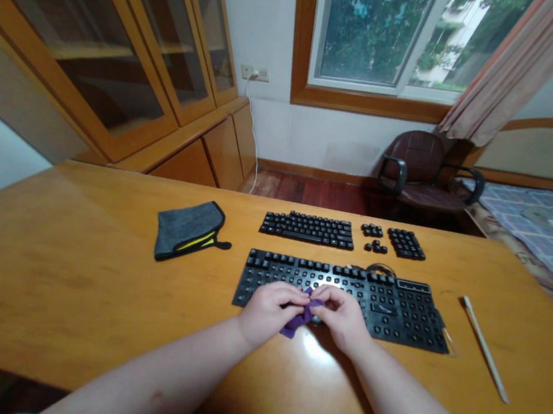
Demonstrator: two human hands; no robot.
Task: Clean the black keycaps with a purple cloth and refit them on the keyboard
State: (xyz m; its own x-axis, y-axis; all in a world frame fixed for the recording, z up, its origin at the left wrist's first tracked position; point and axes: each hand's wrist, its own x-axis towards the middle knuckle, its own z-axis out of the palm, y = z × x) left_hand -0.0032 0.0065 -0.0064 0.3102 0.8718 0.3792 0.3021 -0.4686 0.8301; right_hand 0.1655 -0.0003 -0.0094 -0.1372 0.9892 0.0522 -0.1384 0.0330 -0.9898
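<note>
A purple cloth [290, 330] is bunched between my two hands, over the front edge of a black keyboard [413, 328]. My left hand [271, 307] pinches the cloth from the left side. From the right, the fingers of my right hand [342, 314] are closed on the same cloth, close to the left fingertips. Most of the keyboard's keycaps are off, showing bare switches; a row of keys stays along its top. Whatever lies right under my fingers is hidden.
Behind the keyboard lie removed keycaps [306, 229] in groups, with number-pad keycaps [406, 244] at right. A folded grey cloth [188, 226] with yellow lining lies left. A thin pale brush [485, 352] rests on the right of the wooden table [94, 292]. An office chair [415, 167] stands beyond.
</note>
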